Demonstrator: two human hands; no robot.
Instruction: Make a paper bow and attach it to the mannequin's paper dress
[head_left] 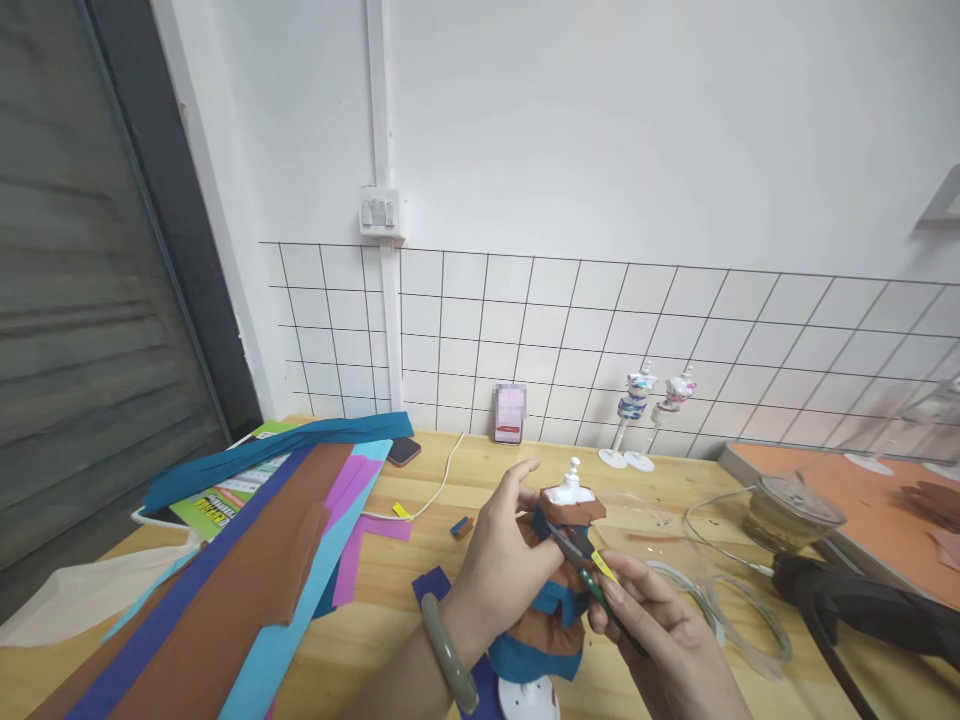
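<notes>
A small white dress form point(571, 490) stands on the table with brown and blue fabric layers point(545, 640) wrapped round it. My left hand point(502, 545) is closed round its upper part, with the thumb lying along the front. Between the thumb and fingers of my right hand point(652, 610) is a slim dark pointed tool point(572, 548), with a green part and a dark handle; its exact kind is unclear. A yellow tag point(604, 567) shows beside the tool near the fingertips. The tip rests at the fabric just below the form's neck. The form's round white base point(529, 698) shows underneath.
Long fabric strips point(247, 560) in several colours cover the left side. A phone point(510, 413) leans against the wall. Two decorated dress forms point(637, 400) stand at the back. On the right are a clear round container point(795, 510), a black corded tool point(862, 600) and an orange board point(840, 480).
</notes>
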